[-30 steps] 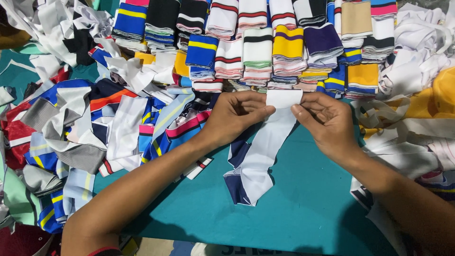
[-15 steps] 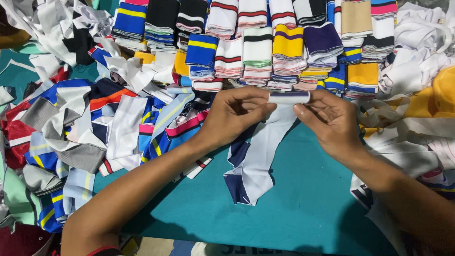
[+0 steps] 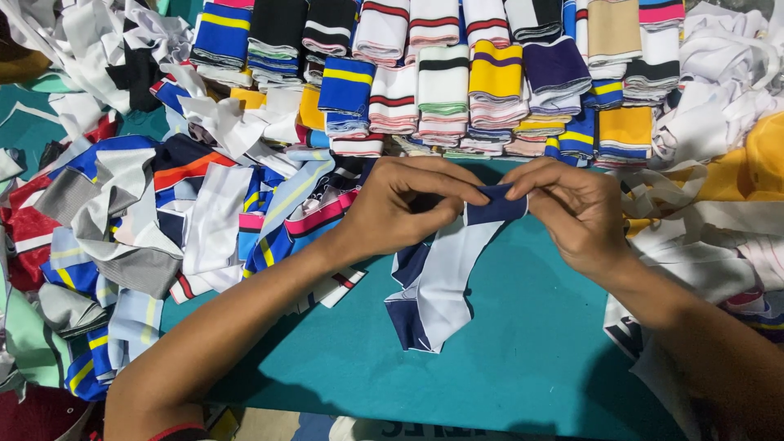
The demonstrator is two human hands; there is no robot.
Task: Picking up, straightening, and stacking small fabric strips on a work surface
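Note:
My left hand [image 3: 404, 204] and my right hand [image 3: 567, 208] both pinch the top end of a white and navy fabric strip [image 3: 445, 278]. The top edge is folded over, so its navy side faces me between my fingers. The rest of the strip hangs down toward me and lies on the teal table [image 3: 523, 367]. Both hands sit just in front of the rows of folded striped cuffs [image 3: 457, 82].
Stacks of folded striped knit pieces line the far side in many colours. A loose heap of mixed fabric strips [image 3: 139, 220] covers the left. White and yellow strips [image 3: 719, 196] pile up on the right.
The strip's white top end has been folded over, so a navy band now shows between my fingers. My hands stayed in nearly the same place.

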